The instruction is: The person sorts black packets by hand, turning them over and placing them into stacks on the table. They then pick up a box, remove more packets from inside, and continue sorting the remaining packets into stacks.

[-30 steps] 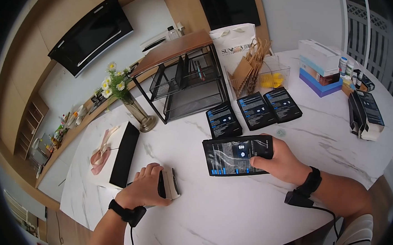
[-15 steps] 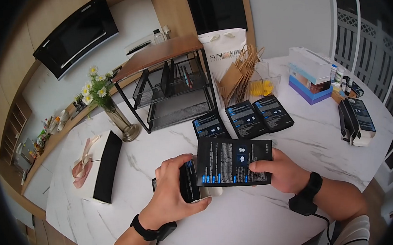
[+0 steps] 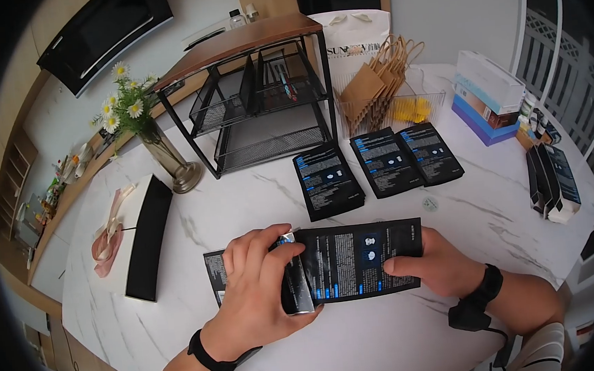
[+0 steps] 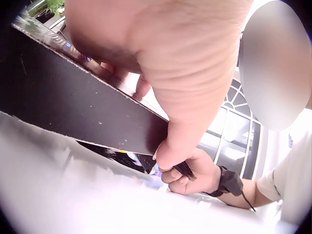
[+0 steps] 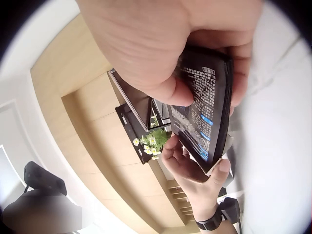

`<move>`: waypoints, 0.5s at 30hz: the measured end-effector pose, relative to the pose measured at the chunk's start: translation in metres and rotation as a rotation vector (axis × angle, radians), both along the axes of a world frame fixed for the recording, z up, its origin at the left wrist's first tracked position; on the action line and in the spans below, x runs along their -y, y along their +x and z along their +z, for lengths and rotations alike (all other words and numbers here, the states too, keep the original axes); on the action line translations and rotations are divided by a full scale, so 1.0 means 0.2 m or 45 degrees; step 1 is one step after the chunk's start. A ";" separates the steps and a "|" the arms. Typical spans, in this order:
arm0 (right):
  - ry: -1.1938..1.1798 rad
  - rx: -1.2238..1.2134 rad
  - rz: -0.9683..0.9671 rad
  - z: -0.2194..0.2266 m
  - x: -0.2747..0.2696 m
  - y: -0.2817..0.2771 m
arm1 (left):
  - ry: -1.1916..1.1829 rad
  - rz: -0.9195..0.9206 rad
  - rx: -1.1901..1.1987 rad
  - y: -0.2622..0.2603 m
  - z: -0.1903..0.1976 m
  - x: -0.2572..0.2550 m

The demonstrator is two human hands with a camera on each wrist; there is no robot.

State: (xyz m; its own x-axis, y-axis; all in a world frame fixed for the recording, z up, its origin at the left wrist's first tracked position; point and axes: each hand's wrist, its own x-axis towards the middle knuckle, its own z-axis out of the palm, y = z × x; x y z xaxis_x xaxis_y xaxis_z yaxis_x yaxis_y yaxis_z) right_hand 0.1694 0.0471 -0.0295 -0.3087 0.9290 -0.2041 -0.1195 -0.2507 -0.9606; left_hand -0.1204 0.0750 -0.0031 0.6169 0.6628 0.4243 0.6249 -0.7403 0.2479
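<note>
My left hand (image 3: 252,285) grips a black box (image 3: 295,282) around its open end, fingers on the far edge and thumb on the near edge. In my right hand (image 3: 447,264) is a stack of black printed packets (image 3: 357,260), pinched with the thumb on top. The left end of the packets meets the box's opening; how far inside it reaches cannot be told. From the right wrist view, the packets (image 5: 202,107) look several layers thick. The left wrist view shows the box's dark side (image 4: 87,102) under my left hand (image 4: 161,63).
Black packet piles (image 3: 327,180) lie beyond my hands, before a mesh organizer (image 3: 266,139) and a clear bin (image 3: 429,107). A ribboned box (image 3: 150,237) and flower vase (image 3: 175,159) stand left. Stacked boxes (image 3: 487,96) and opened black cartons (image 3: 551,178) are on the right.
The box in my left hand has moved right and met the packets. Its opening now touches their left end, where a gap stood between them a second ago.
</note>
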 end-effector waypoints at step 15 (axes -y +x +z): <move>0.152 0.120 0.027 0.01 0.04 0.00 | 0.167 0.053 -0.102 0.03 0.01 0.05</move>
State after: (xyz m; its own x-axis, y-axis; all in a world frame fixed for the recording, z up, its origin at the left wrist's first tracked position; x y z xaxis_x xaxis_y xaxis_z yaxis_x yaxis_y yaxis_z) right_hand 0.1703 0.0401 -0.0284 -0.3132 0.9419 -0.1217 -0.0231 -0.1357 -0.9905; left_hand -0.1138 0.0640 -0.0020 0.6255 0.6308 0.4592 0.6696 -0.7361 0.0991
